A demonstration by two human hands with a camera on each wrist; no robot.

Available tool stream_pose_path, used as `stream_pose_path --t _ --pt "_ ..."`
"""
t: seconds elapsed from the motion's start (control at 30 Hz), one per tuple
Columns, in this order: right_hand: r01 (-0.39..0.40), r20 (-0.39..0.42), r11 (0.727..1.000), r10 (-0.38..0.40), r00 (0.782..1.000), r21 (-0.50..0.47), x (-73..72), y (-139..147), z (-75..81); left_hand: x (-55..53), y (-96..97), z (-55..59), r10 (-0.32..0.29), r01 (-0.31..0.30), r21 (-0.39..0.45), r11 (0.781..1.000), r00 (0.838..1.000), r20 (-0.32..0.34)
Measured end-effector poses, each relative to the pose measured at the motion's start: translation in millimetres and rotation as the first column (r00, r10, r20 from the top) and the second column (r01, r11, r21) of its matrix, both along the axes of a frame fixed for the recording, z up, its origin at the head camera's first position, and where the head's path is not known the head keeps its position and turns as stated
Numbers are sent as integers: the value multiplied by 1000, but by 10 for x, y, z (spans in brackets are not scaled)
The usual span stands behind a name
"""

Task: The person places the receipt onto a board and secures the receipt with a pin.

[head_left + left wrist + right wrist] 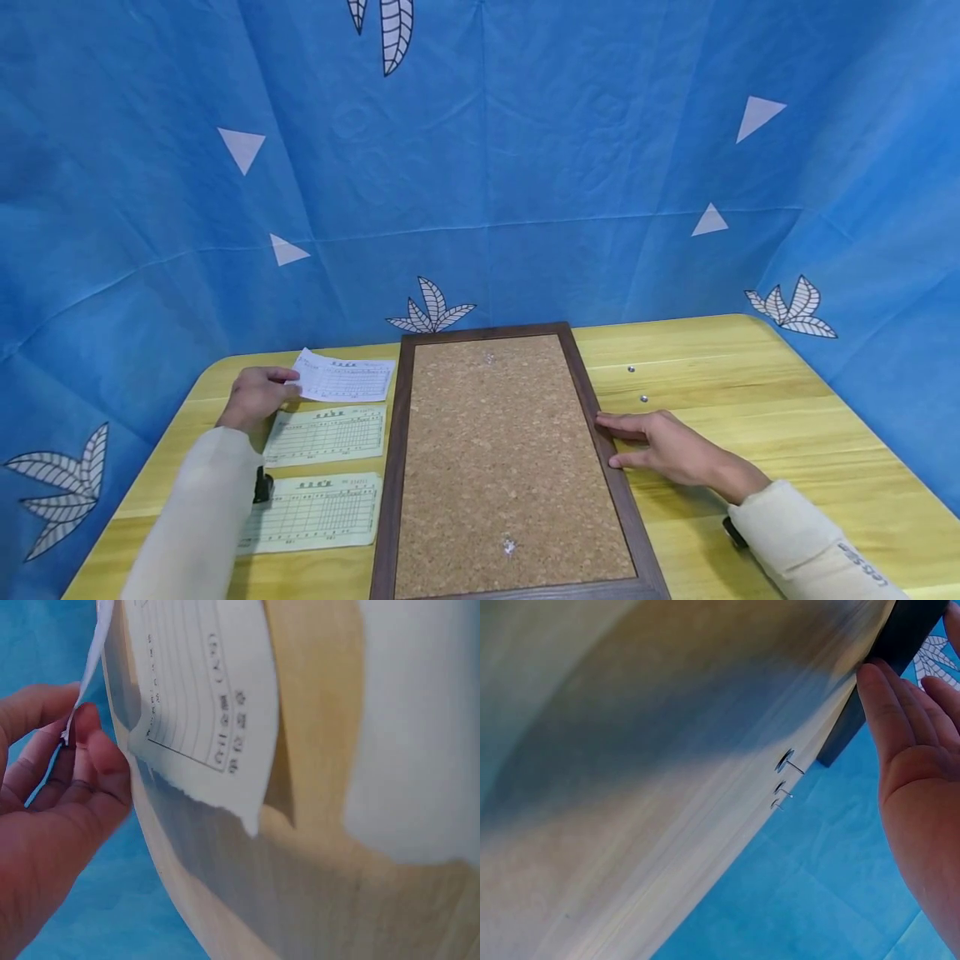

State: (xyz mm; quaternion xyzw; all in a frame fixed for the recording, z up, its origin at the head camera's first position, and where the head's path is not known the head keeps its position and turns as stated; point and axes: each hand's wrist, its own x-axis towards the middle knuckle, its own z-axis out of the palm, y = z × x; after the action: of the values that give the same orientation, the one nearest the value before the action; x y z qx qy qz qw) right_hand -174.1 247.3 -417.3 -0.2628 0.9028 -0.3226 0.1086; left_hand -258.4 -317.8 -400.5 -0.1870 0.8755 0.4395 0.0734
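My left hand (257, 395) pinches the left edge of a white printed form slip (347, 380), whose edge is raised off the table. In the left wrist view, thumb and fingers close on that slip. Below it lie a pale green form slip (326, 436) and a second green form slip (315, 512). A cork board (506, 458) with a dark wooden frame lies beside the slips. My right hand (671, 447) touches the frame's right side with extended fingers and thumb; in the right wrist view its fingertips meet the dark frame (900, 645).
Thumbtacks lie on the table right of the board, one thumbtack (632, 368) behind another thumbtack (643, 398); the right wrist view shows three, points up. Small shiny clear spots (509, 546) mark the cork. A blue patterned cloth (487, 167) hangs behind the wooden table (780, 433).
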Motion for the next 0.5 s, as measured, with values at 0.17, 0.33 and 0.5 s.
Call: stream_pose_path --t 0.17,0.33,0.5 --pt "-7 5 1000 7 1000 -3 1 3 -1 -12 -26 -3 -14 11 -44 999 997 -69" --pt "-13 2 1000 13 1000 -2 2 7 -4 8 -42 16 -15 14 -7 1000 994 -107" --pt "-9 16 1000 9 1000 -13 -12 2 0 28 -53 51 12 -8 43 999 994 -109"
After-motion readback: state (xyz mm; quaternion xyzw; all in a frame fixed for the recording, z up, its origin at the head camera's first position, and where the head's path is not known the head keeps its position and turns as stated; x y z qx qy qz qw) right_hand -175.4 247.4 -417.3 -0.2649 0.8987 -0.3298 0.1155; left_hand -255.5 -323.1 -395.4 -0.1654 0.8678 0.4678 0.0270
